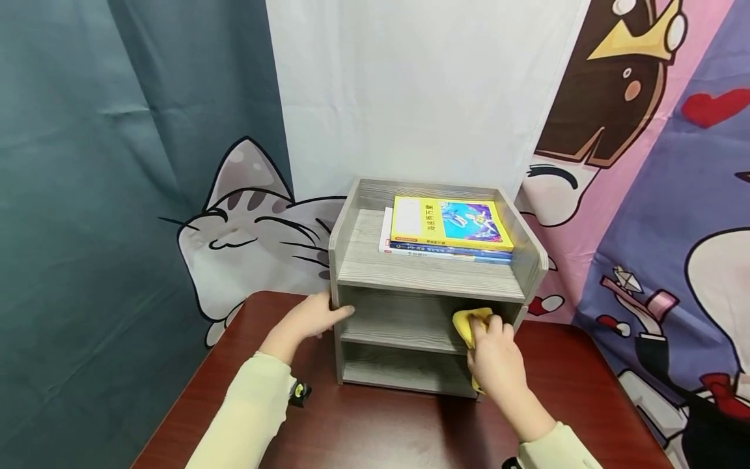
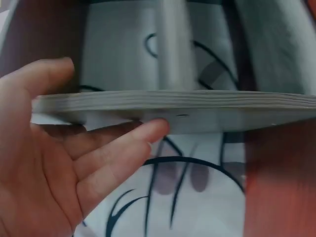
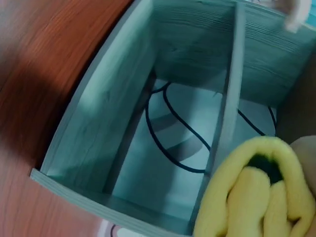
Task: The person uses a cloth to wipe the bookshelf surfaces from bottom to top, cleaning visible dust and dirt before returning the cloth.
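A small grey wood-grain desktop shelf stands upright on the table. My left hand grips the front edge of its left side panel, thumb on the inner side and fingers along the outside, as the left wrist view shows. My right hand holds a folded yellow cloth at the right end of the middle compartment. In the right wrist view the bunched cloth fills the lower right corner and covers part of the divider. Most of the right fingers are hidden there.
Several books lie stacked on the shelf's top tier, a yellow one uppermost. The dark red table extends around the shelf. Printed curtains hang behind; in the wrist views their pattern shows through the shelf's open back.
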Demonstrator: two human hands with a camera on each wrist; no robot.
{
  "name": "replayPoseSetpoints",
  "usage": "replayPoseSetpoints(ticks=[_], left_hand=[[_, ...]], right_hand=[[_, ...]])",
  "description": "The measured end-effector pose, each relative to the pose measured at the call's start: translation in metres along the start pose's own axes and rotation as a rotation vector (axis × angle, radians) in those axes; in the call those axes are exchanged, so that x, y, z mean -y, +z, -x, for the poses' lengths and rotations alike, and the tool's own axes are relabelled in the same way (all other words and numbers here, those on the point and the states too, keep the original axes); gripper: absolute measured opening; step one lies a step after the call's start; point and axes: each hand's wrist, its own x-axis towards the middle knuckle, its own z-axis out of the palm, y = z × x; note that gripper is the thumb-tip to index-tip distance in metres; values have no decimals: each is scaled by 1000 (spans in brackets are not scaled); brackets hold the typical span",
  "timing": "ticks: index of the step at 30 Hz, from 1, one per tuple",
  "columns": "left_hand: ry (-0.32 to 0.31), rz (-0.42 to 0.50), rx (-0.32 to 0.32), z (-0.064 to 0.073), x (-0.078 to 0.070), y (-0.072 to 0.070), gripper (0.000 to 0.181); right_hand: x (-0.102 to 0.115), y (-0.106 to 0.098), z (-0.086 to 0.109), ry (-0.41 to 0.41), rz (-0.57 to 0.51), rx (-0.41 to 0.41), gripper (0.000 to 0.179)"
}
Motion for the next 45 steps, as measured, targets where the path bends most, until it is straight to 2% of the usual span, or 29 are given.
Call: replayPoseSetpoints(ticks=[2, 5, 8, 11, 14, 17, 21, 26, 29, 34, 38, 41, 45], left_hand=[[11, 45, -24, 3, -5, -11, 78], [67, 98, -95, 8, -16, -31, 85], [149, 108, -164, 10, -29, -47, 78], [190, 36, -217, 9, -41, -56, 76], [195, -82, -256, 6, -50, -57, 75], [192, -188, -306, 4, -56, -55, 69], [170, -226, -334, 3, -58, -53, 62], [164, -242, -332, 2, -56, -52, 62], [182, -246, -324, 1, -56, -50, 62], [204, -257, -330, 0, -56, -50, 63], [205, -266, -339, 0, -56, -52, 63], [214, -270, -333, 0, -55, -54, 63], [230, -277, -330, -2, -54, -55, 63]], right_hand=[[1, 8, 1, -18, 49, -50, 43], [1, 17, 4, -15, 76, -90, 38], [1, 20, 5, 37, 60, -61, 39], [2, 21, 3, 106, 17, 8, 42], [6, 23, 1, 157, -21, 67, 40], [16, 27, -2, 176, -30, 80, 37], [38, 35, -10, 134, -26, 66, 36], [59, 41, -14, 78, -27, 54, 34], [53, 41, -11, 83, -11, 20, 28], [23, 35, -2, 87, 45, -56, 30], [9, 32, 1, 84, 57, -56, 34], [9, 34, 0, 89, 34, -33, 32], [24, 37, -7, 105, 10, -8, 29]])
